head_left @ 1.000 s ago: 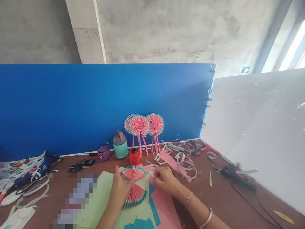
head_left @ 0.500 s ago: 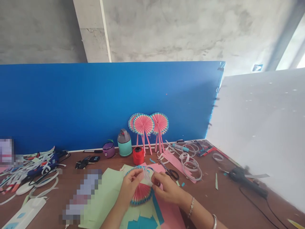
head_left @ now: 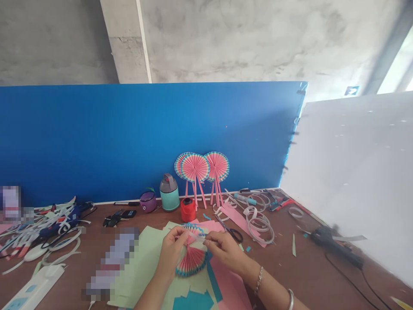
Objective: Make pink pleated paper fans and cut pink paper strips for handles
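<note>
A pleated pink paper fan (head_left: 191, 260) with blue and pale edges lies on green and pink paper sheets (head_left: 142, 258), partly hidden by my hands. My left hand (head_left: 174, 245) is closed in a pinch at the fan's upper left, holding one end of a whitish tape strip (head_left: 196, 236). Opposite it, my right hand (head_left: 224, 249) pinches the strip's other end with thumb and forefinger. The strip spans the gap just above the fan's middle. Black-handled scissors (head_left: 236, 235) rest beyond my right hand.
Finished fans (head_left: 195, 168) lean on the blue partition (head_left: 112, 137). A red container (head_left: 188, 210), a turquoise canister (head_left: 169, 199) and a purple pot (head_left: 148, 202) stand behind the paper. Tape rolls (head_left: 261, 228) and a glue gun (head_left: 335, 245) lie right; a power strip (head_left: 35, 286) lies left.
The tape, looped up between my hands before, is now drawn out low and nearly straight over the fan. My hands have shifted only slightly.
</note>
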